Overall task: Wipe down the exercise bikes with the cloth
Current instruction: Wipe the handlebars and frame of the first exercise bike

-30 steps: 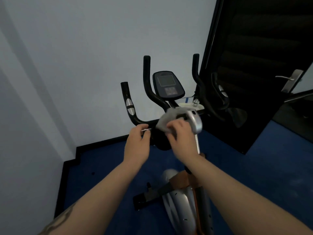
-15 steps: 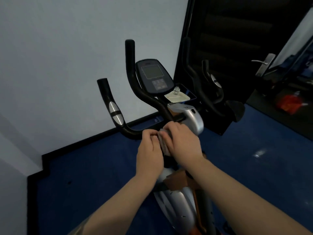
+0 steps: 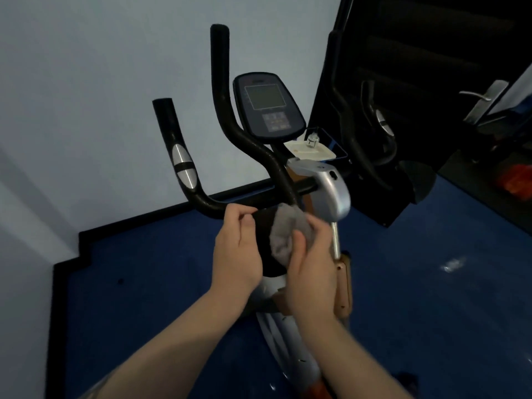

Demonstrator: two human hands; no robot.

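Head view: the right hand (image 3: 309,266) grips a bunched grey cloth (image 3: 286,233) against the black stem just below the exercise bike's handlebar (image 3: 218,204). The left hand (image 3: 237,250), fingers curled and pinched together, touches the bar just left of the cloth, with the console (image 3: 267,106) beyond.

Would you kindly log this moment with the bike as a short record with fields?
setting: blue floor, pale wall, dark door on the right
bike: exercise bike with black handlebars and a console, screen dark
cloth: grey cloth, bunched, just below the handlebar junction
right hand: right hand closed on the cloth, pressing it to the bike's stem
left hand: left hand beside it, fingertips on the horizontal handlebar
other: a pale tray with a small clear object behind the console
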